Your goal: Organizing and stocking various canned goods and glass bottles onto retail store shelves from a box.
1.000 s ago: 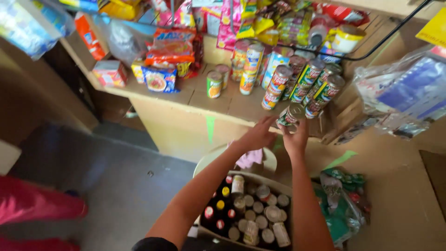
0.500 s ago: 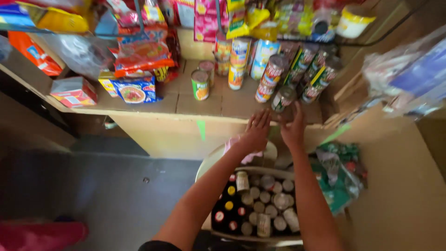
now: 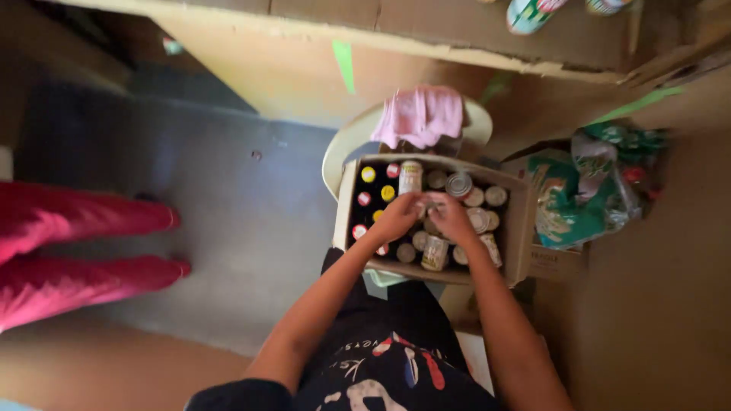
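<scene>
Head view, looking straight down. Both hands are inside an open cardboard box packed with upright cans and small bottles.

Left hand: fingers curled over the cans near the box's middle. Right hand: just beside the left, fingers bent toward it. The two grips meet on a small can between them. Motion blur here; I cannot tell whether either grip is clamped on it or only touching.

Box contents: silver-topped cans fill the right and middle. Dark bottles with yellow and red caps stand along the left side. One taller labelled can sits near the far wall.

Box rests on a pale round plastic seat. A pink cloth lies on the seat's far edge, just beyond the box.

Right of the box: a crumpled green plastic bag on a second carton.

Far left, on the grey floor: another person's legs in pink trousers.

Top edge: a wooden shelf front, with two cans partly in view.
</scene>
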